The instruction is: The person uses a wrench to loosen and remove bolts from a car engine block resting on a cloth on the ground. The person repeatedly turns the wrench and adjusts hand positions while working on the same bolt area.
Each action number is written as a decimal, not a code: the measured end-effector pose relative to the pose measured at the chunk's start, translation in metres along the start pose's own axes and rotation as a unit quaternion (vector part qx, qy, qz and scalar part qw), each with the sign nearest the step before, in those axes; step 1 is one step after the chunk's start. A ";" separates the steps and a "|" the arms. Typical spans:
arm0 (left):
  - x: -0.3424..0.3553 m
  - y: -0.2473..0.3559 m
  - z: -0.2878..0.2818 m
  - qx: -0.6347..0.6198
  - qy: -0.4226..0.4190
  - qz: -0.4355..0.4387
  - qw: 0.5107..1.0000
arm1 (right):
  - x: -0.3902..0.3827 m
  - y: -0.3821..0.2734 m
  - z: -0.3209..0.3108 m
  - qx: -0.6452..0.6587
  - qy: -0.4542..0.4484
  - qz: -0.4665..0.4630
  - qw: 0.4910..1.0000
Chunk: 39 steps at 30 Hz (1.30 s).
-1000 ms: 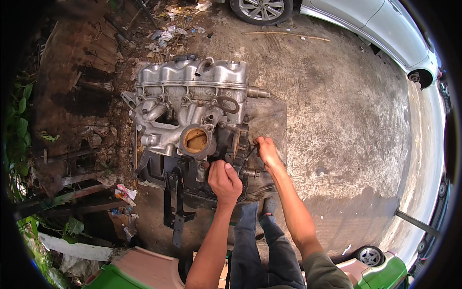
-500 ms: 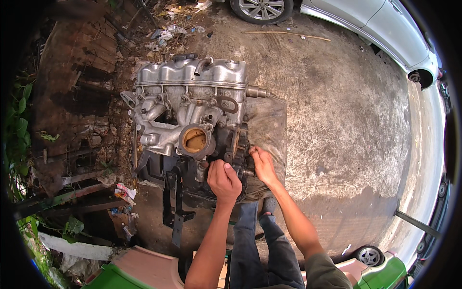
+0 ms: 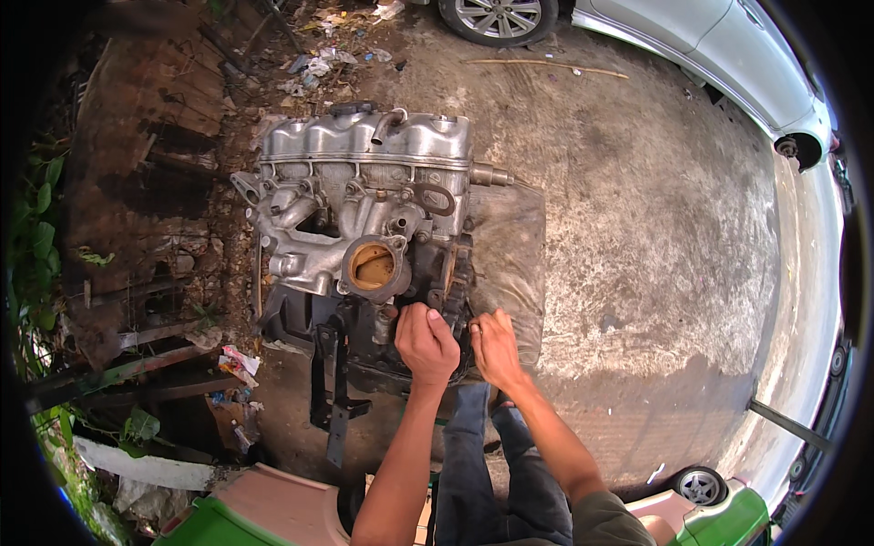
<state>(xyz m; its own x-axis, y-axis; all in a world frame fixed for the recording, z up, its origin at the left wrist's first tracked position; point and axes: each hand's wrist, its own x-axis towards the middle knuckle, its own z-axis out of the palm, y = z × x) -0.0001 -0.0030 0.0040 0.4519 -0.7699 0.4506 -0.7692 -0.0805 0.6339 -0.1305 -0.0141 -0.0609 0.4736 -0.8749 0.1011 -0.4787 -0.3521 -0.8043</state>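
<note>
The engine (image 3: 364,141) is sitting left of the right edge of the sheet (image 3: 514,273), looking heavy, rigid, probably greasy, wanting firm low holds. Left hand (image 3: 426,344) and right hand (image 3: 496,348) are bending their fingers beside it; knuckles are hiding whether they're gripping anything, I can't tell.

Sleeve (image 3: 612,523): short, dark olive-grey cloth, lower right of centre
Trousers (image 3: 466,446): long, faded blue-grey, creased, denim-like, lower centre
Forearms (image 3: 396,469): bare
Left hand (image 3: 426,344): bare, ungloved
Right hand (image 3: 496,348): likewise bare
</note>
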 end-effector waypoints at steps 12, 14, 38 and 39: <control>0.001 0.000 0.000 0.004 0.001 0.006 1.000 | -0.001 0.060 -0.018 0.173 0.131 0.265 0.939; 0.000 0.001 0.000 0.004 -0.003 0.003 1.000 | 0.018 0.074 -0.007 0.280 0.102 0.312 0.902; -0.001 -0.001 0.000 -0.002 -0.011 0.000 1.000 | 0.084 0.072 0.021 0.294 0.072 0.350 0.886; -0.001 -0.001 0.000 0.000 -0.008 0.006 1.000 | 0.085 0.069 0.020 0.261 0.066 0.368 0.890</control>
<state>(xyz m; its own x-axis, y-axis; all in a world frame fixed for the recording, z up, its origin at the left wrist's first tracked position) 0.0001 -0.0018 0.0034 0.4356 -0.7809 0.4477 -0.7740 -0.0710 0.6292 -0.1082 -0.1057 -0.1193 0.0667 -0.8480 -0.5258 -0.1976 0.5053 -0.8400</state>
